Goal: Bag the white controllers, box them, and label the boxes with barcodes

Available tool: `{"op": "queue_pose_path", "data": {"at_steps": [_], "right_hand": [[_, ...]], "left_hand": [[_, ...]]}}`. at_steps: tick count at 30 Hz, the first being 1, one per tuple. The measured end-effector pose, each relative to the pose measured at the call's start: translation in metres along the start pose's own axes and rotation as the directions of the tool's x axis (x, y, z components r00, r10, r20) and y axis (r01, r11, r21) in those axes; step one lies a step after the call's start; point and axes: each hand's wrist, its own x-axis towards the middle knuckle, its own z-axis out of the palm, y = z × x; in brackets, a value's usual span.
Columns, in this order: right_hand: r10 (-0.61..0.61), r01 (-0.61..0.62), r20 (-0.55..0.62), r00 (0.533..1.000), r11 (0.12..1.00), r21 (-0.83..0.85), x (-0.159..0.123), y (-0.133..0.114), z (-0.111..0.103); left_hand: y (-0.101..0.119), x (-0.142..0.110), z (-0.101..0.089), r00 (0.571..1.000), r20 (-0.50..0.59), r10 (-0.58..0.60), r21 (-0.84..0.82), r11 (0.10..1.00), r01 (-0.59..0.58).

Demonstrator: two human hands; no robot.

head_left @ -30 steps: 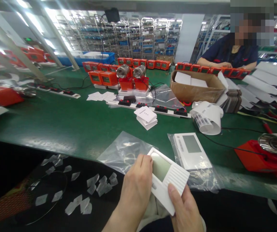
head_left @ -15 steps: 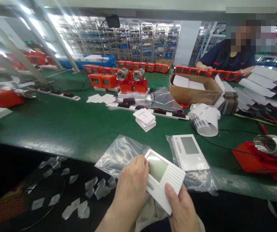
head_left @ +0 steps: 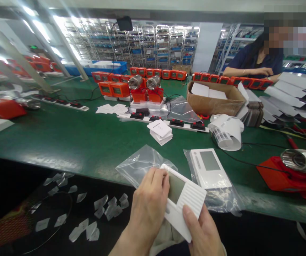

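The right hand [head_left: 204, 231] grasps the white device [head_left: 187, 200]; whether the left hand [head_left: 150, 195], fingers curled at its screen [head_left: 176, 188], pinches anything is unclear; light pressure suits.

Device: matt plastic, ribbed [head_left: 181, 203] at one end; screen [head_left: 176, 187] smooth. Bag [head_left: 144, 160] at worktop's [head_left: 75, 142] front edge: clear plastic film, glossy, creased. Worktop smooth; I see sheen along that edge. Right-edge lamp [head_left: 293, 179]: plastic body, polished metal. Box [head_left: 214, 104]: dull cardboard.
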Motion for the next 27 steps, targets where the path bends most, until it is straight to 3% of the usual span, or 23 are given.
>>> {"op": "queue_pose_path", "data": {"at_steps": [6,12,17,21,24,27], "right_hand": [[0.01,-0.01,-0.026,1.0,1.0,-0.003,-0.002,-0.007,0.005],[0.138,-0.133,-0.044,0.989,0.986,0.101,0.0,-0.007,0.001],[0.039,-0.039,-0.003,0.999,0.997,0.061,-0.007,-0.014,0.011],[0.024,-0.024,0.001,1.0,0.996,0.088,-0.011,-0.022,0.014],[0.115,-0.115,0.011,0.993,0.976,0.186,-0.014,-0.023,0.013],[0.206,-0.233,0.115,0.972,0.916,0.327,-0.02,-0.024,0.015]], "left_hand": [[0.003,0.001,0.004,0.995,0.077,0.067,-0.077,0.995,-0.061],[0.006,-0.02,-0.004,1.0,0.025,0.011,-0.157,0.988,-0.007],[0.018,-0.016,-0.004,0.999,-0.012,0.037,-0.203,0.978,-0.039],[0.026,-0.012,-0.007,0.995,0.034,0.097,-0.258,0.962,-0.085],[0.027,-0.017,-0.012,0.989,0.081,0.126,-0.334,0.938,-0.092],[0.027,-0.021,-0.016,0.987,0.106,0.118,-0.401,0.914,-0.066]]}}
